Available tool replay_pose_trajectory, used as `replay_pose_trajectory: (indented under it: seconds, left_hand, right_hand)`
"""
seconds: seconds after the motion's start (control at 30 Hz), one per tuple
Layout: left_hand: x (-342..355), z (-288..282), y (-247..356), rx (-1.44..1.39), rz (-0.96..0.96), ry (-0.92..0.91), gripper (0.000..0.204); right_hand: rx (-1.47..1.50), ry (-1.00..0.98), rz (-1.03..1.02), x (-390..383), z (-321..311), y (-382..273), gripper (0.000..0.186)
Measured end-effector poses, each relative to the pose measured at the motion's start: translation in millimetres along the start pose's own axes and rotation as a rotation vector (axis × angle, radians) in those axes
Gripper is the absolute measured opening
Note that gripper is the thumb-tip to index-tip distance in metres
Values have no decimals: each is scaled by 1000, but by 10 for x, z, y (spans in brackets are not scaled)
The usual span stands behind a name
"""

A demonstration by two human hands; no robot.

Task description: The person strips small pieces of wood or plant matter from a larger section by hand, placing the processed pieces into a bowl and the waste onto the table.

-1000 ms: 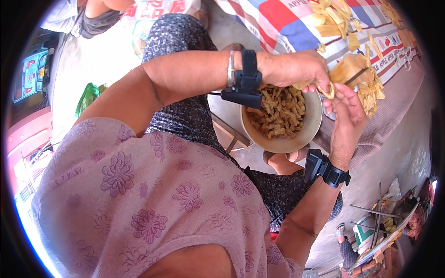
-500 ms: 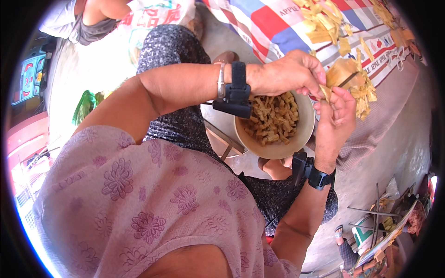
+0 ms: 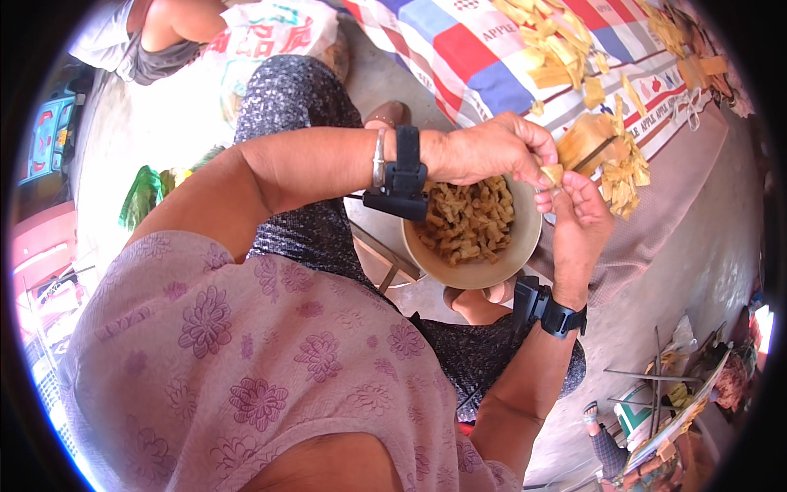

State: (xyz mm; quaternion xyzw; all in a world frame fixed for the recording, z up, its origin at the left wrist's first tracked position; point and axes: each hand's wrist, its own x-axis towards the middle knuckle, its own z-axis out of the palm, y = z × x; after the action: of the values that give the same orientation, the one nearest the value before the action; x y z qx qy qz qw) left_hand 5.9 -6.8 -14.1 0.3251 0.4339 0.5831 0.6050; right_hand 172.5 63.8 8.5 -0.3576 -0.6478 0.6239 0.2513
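Observation:
My left hand reaches across above a pale round bowl, its fingertips pinching a small folded, pale yellow strip. My right hand comes up from the lower right and grips that same strip with bent fingers, just right of the bowl. Short yellow-brown dried pieces fill much of the bowl, partly hidden under my left wrist. Just beyond my fingers lie a flat tan piece with a dark bar across it and loose yellow strips.
A checked cloth holds scattered strips. A white printed bag and another person's bare leg are at top left, green plastic at left. At lower right are a bucket, metal rods and another person's foot.
The surroundings have shifted left and slightly down in the picture. Both hands moved with them, still joined at the strip, their fingers changing position slightly around it.

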Motion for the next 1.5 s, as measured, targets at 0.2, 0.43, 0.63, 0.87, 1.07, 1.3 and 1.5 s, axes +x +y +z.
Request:
replay_pose_trajectory:
  seconds: [0.2, 0.43, 0.63, 0.87, 1.07, 1.3, 1.5]
  left_hand:
    - [24, -23, 30, -100, 2, -63, 9]
    - [-26, -26, -18, -110, -48, -98, 10]
    - [-11, -4, 18, 57, 12, 49, 12]
    - [-59, 3, 46, 160, 1, 46, 17]
    - [-53, -84, 8, 86, 14, 55, 17]
    - [-27, -81, 35, -8, 27, -73, 12]
    - [-66, -136, 169, -15, -169, -254, 12]
  right_hand:
    - [-111, 60, -69, -32, 19, -69, 11]
    - [-206, 109, -50, -21, -50, 75, 5]
    - [-301, 122, -122, -86, 63, -5, 14]
    - [-519, 68, -257, -123, 97, -32, 15]
    - [-827, 44, -557, -122, 182, -57, 19]
    - [-759, -116, -415, -162, 222, -111, 30]
    - [-138, -76, 28, -230, 128, -118, 33]
